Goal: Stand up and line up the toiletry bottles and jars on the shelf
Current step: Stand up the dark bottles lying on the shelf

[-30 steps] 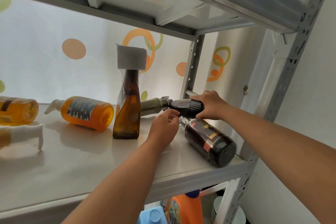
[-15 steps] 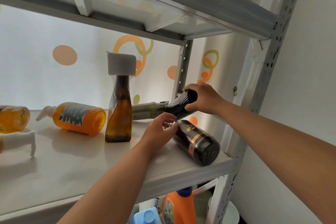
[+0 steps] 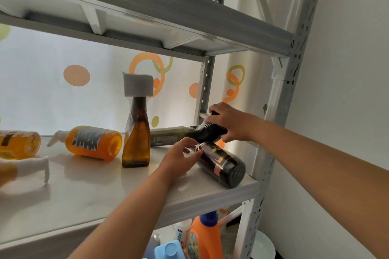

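The right hand (image 3: pixel 229 123) has shifted since a moment ago. It no longer tips the black end of the olive bottle (image 3: pixel 170 136) upward but lies curled over it from above. The bottle is almost flat again.

Nearest me, right of the upright amber bottle (image 3: pixel 136 139) and closer to the front edge of the shelf (image 3: pixel 84 195), a dark bottle (image 3: pixel 223 164) lies on its side with its base toward the room. The left hand (image 3: pixel 179 159) sits between the amber bottle and this dark one. Its fingers (image 3: pixel 196 152) are bent and their tips reach the dark bottle's neck end; I can't tell if they actually pinch it.

A little behind the amber bottle and to its right lies the olive bottle. Its body points toward the amber bottle, while its black end is gripped under the right hand's curled fingers, just above the dark bottle's neck.

Left of the amber bottle an orange pump bottle (image 3: pixel 93 143) lies on its side. Further left lies a yellow bottle (image 3: pixel 19 144), cut off by the frame, with a white pump head (image 3: pixel 40 164) in front of it.
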Demonstrator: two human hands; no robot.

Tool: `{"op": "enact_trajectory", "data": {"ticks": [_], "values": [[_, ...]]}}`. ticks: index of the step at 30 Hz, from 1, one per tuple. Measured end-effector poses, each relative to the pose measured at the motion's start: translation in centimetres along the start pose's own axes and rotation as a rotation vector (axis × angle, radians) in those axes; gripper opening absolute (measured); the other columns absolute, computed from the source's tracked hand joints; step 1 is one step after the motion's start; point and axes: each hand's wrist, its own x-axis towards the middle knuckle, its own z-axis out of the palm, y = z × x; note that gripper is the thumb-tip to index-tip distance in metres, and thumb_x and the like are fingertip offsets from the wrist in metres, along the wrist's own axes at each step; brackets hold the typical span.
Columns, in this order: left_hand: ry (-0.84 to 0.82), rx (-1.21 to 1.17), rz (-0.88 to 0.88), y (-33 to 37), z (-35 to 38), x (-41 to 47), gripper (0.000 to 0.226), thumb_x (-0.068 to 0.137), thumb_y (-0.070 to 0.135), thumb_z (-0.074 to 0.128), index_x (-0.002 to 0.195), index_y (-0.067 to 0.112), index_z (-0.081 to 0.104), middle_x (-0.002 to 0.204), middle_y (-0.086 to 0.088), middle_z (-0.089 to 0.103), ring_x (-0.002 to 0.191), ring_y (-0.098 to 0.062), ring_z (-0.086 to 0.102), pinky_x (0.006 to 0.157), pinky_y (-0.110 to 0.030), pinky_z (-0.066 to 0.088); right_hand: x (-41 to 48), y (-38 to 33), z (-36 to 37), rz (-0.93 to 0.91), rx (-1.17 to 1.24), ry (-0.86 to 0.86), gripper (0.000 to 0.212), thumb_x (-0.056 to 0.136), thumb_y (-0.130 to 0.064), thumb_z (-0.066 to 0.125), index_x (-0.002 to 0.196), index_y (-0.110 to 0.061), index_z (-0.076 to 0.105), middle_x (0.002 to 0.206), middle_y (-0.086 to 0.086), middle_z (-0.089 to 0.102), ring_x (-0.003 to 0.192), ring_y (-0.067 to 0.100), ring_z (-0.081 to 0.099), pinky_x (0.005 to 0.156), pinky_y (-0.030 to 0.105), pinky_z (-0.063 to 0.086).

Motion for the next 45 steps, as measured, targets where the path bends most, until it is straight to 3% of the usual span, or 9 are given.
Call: {"op": "enact_trajectory", "data": {"ticks": [6, 10, 16, 21, 30, 35, 38, 41, 45], "values": [[0.014, -0.008, -0.001, 0.2, 0.0, -0.2, 0.03, 0.085, 0.039, 0.064, 0.114, 0.034, 0.056, 0.113, 0.01, 0.06, 0.103, -0.008, 0.056, 0.087, -0.035, 0.053, -1.6, 0.9, 1.1, -0.169, -0.419, 0.042, 0.065, 0.067, -0.004, 0.075, 0.127, -0.016, 0.052, 0.134, 0.019, 0.042, 0.126, 0.037, 0.038, 0.098, 0.05, 0.04], [0.02, -0.026, -0.006, 0.1, 0.1, 0.0, 0.034, 0.084, 0.042, 0.064, 0.116, 0.035, 0.055, 0.116, 0.009, 0.06, 0.106, -0.009, 0.056, 0.088, -0.036, 0.053, -2.3, 1.4, 1.8, 0.036, -0.022, 0.087, 0.062, 0.076, -0.014, 0.068, 0.134, -0.018, 0.046, 0.135, 0.012, 0.032, 0.127, 0.027, 0.029, 0.103, 0.039, 0.039], [-0.027, -0.05, -0.02, -0.2, 0.4, 0.4, 0.04, 0.084, 0.045, 0.064, 0.121, 0.034, 0.054, 0.118, 0.008, 0.06, 0.108, -0.008, 0.056, 0.087, -0.032, 0.053, -0.3, 0.5, 2.0, 0.263, 0.366, 0.246, 0.057, 0.073, -0.026, 0.07, 0.127, -0.021, 0.051, 0.12, 0.012, 0.045, 0.114, 0.029, 0.039, 0.091, 0.029, 0.035], [-0.027, -0.058, -0.014, -0.4, 0.3, 0.6, 0.036, 0.086, 0.039, 0.063, 0.121, 0.033, 0.056, 0.116, 0.01, 0.059, 0.108, -0.008, 0.055, 0.085, -0.031, 0.054, 2.1, -0.2, 0.3, 0.419, 0.56, 0.455, 0.045, 0.078, -0.026, 0.069, 0.12, -0.018, 0.056, 0.101, 0.007, 0.053, 0.107, 0.027, 0.047, 0.098, 0.04, 0.038], [-0.021, -0.051, -0.009, -0.2, 0.1, 0.6, 0.042, 0.087, 0.043, 0.061, 0.125, 0.027, 0.055, 0.119, 0.005, 0.06, 0.107, -0.009, 0.056, 0.092, -0.033, 0.051, 2.6, -0.2, -2.1, 0.446, 0.601, 0.701, 0.039, 0.079, -0.025, 0.066, 0.116, -0.019, 0.058, 0.108, 0.008, 0.057, 0.11, 0.027, 0.046, 0.1, 0.038, 0.034], [0.06, -0.206, -0.052, 1.0, -0.3, 0.0, 0.04, 0.09, 0.039, 0.057, 0.125, 0.021, 0.057, 0.116, 0.002, 0.064, 0.104, -0.011, 0.06, 0.089, -0.027, 0.048, 1.3, -2.0, -0.5, 0.459, 0.654, 0.705, 0.041, 0.08, -0.026, 0.067, 0.12, -0.023, 0.055, 0.118, 0.011, 0.048, 0.113, 0.026, 0.041, 0.086, 0.017, 0.024], [0.05, -0.208, -0.056, 2.0, -0.6, -1.0, 0.042, 0.094, 0.039, 0.05, 0.13, 0.018, 0.055, 0.121, 0.001, 0.062, 0.099, -0.01, 0.057, 0.091, -0.028, 0.047, 0.4, -2.9, -0.3, 0.45, 0.708, 0.713, 0.041, 0.081, -0.026, 0.067, 0.12, -0.023, 0.056, 0.117, 0.01, 0.046, 0.113, 0.025, 0.041, 0.089, 0.018, 0.027], [-0.008, -0.189, -0.09, 2.0, -0.9, -1.6, 0.048, 0.094, 0.045, 0.045, 0.133, 0.018, 0.053, 0.128, 0.001, 0.059, 0.114, -0.017, 0.054, 0.102, -0.036, 0.043, -0.5, -3.9, -0.3, 0.436, 0.725, 0.708, 0.04, 0.08, -0.026, 0.067, 0.119, -0.023, 0.056, 0.116, 0.01, 0.046, 0.112, 0.024, 0.041, 0.09, 0.02, 0.03], [-0.016, -0.299, -0.2, 2.6, -1.0, -2.5, 0.062, 0.089, 0.057, 0.043, 0.128, 0.011, 0.056, 0.115, -0.002, 0.061, 0.108, -0.016, 0.053, 0.095, -0.036, 0.045, -1.9, -5.8, 0.2, 0.356, 0.717, 0.679, 0.041, 0.08, -0.024, 0.069, 0.118, -0.021, 0.057, 0.116, 0.01, 0.043, 0.111, 0.023, 0.04, 0.095, 0.024, 0.035]]}}
